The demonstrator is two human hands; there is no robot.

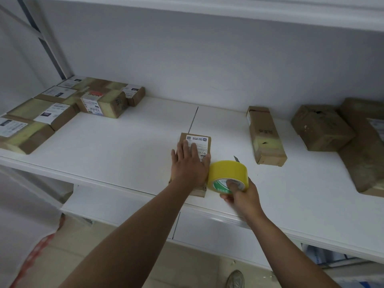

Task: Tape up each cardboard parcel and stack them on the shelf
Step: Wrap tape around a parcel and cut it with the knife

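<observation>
- Left hand (190,163) is flat on top of the small brown cardboard parcel with a white shipping label (197,142), fingers straight and spread, just pinning it down. Nothing grasped there.
- That parcel sits near the front edge of the white shelf board (124,142), about the middle of the view.
- Right hand (241,194) has its grip curled on the yellow roll of packing tape (227,174), thumb poked into the core, fingers wrapped under. The roll is right up against the parcel's right side.
- Something thin and grey pokes out behind the roll, maybe a cutter blade (236,159), but it's too small to call.
- So I'd say we're mid-taping on this one. I can't tell whether a strip is already stuck down, since the hand covers most of the lid.
- Stack of taped-up brown parcels with yellowish tape bands (62,109) is at the far left of the shelf; that looks like the done pile.
- Off to the right: a long narrow brown box (265,136) and a couple of bigger crumpled brown cartons (322,127), probably still waiting.
- Next move, I reckon: keep the parcel pressed, pull the tape across the seam, cut it, then slide the box over to the left pile. Needs steady downward pressure or the light box will drag along with the roll.
</observation>
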